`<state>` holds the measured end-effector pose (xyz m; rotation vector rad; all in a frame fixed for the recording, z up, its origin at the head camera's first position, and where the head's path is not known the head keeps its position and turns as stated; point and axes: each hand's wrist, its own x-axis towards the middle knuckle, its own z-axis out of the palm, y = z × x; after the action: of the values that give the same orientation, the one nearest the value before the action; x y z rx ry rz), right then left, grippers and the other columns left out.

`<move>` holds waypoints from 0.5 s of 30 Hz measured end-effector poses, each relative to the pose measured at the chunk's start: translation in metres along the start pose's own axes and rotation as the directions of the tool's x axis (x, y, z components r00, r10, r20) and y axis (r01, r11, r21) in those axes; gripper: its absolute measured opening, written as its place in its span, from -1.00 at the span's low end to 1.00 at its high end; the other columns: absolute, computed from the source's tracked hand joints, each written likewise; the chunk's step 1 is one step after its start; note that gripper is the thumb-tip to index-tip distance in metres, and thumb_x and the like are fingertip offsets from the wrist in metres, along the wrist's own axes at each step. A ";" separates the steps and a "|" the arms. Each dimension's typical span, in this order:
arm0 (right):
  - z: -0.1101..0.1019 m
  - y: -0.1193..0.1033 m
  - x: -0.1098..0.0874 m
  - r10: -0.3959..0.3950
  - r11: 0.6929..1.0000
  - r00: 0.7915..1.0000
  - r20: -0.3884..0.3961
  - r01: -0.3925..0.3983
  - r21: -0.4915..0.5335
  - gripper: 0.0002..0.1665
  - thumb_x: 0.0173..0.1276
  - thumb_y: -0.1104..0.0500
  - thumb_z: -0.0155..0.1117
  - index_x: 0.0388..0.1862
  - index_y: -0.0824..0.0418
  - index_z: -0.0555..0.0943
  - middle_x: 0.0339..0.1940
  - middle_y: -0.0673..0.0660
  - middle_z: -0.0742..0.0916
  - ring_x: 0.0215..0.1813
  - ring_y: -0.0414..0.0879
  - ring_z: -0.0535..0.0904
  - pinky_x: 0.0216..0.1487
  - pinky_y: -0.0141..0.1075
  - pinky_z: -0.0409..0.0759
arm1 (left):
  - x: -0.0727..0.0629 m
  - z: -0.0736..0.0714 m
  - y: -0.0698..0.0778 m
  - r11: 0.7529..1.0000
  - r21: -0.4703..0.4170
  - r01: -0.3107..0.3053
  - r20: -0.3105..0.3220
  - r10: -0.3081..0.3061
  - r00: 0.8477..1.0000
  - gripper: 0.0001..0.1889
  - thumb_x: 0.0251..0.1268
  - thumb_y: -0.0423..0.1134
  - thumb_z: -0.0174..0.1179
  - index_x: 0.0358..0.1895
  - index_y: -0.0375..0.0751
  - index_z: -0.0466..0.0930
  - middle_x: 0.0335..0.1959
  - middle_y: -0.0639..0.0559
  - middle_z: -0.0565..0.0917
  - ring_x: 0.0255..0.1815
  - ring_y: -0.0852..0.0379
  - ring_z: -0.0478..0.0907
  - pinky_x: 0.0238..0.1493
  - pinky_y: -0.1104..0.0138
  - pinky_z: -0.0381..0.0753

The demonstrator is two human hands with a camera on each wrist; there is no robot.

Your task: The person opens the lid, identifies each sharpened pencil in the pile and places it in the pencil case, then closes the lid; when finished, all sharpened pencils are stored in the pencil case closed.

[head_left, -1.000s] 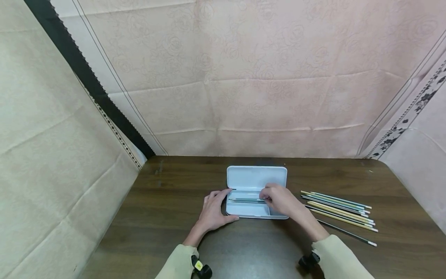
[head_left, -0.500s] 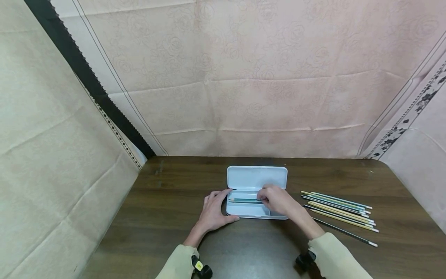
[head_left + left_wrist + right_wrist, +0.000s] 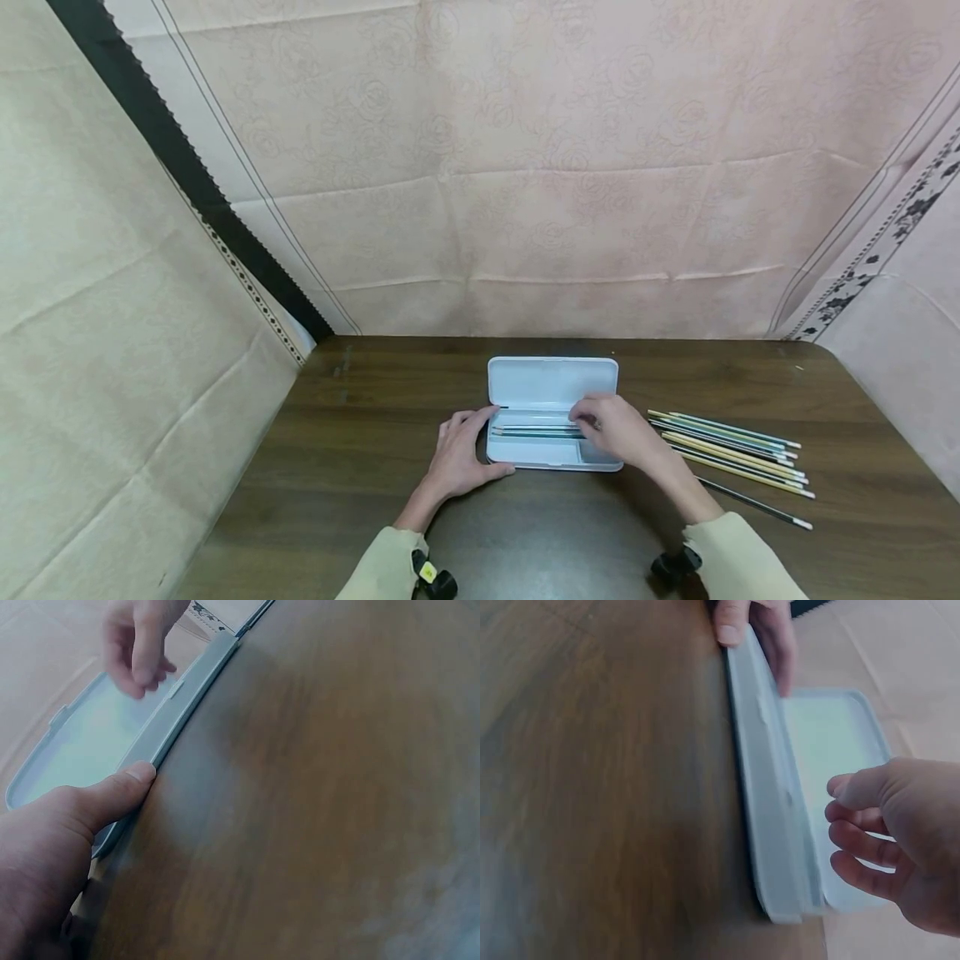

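Note:
A light-blue pencil case point(image 3: 552, 453) lies opened flat on the table, its lid point(image 3: 551, 379) laid back. Pencils point(image 3: 534, 432) rest lengthwise in its tray, their right ends hidden by a hand. My left hand point(image 3: 459, 457) holds the case's left end, thumb at the front wall and fingers at the back. Over the right end hovers my right hand point(image 3: 617, 429). In the right wrist view that hand's fingers point(image 3: 866, 844) are loosely curled, with no pencil visible between them. The left wrist view shows the left thumb point(image 3: 120, 795) against the case's front edge.
To the right of the case lies a loose row of pencils point(image 3: 731, 457), dark, teal and yellow with white ends. One dark pencil point(image 3: 757, 503) sits apart, nearer the front. Pale patterned cloth point(image 3: 570, 183) hangs behind the brown table point(image 3: 360, 433).
My right hand first slid slightly left along the pencils in the case, then drew back to the right. More of the pencils' length now shows. The left hand has stayed in place.

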<state>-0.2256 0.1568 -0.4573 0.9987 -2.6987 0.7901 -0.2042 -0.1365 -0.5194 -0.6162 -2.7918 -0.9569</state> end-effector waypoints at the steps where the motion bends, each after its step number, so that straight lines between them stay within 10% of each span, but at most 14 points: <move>1: -0.004 0.002 -0.004 0.006 1.000 1.000 -0.025 -0.005 0.010 -0.85 0.24 0.41 0.42 -0.23 0.25 0.75 -0.34 -0.02 0.68 -0.33 -0.19 0.52 -0.25 -0.25 0.62 | 0.000 0.000 0.000 1.000 0.003 -0.004 -0.003 0.004 1.000 -0.04 -0.03 0.21 0.51 0.47 -0.02 0.33 0.33 0.01 0.49 0.29 -0.07 0.30 0.26 -0.07 0.17; 15: -0.046 0.045 -0.083 -0.031 0.997 0.951 -0.308 0.006 -0.080 -0.67 -0.03 0.54 0.49 -0.35 0.20 0.73 -0.40 -0.04 0.69 -0.44 -0.31 0.47 -0.46 -0.40 0.50 | 0.000 0.002 -0.002 0.999 0.009 -0.036 -0.029 0.036 0.999 -0.05 -0.03 0.20 0.51 0.46 -0.06 0.35 0.32 0.00 0.50 0.27 -0.09 0.33 0.22 -0.09 0.19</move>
<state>-0.1926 0.2559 -0.4634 0.8055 -2.4289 0.7600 -0.2052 -0.1365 -0.5217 -0.6436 -2.7485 -0.9387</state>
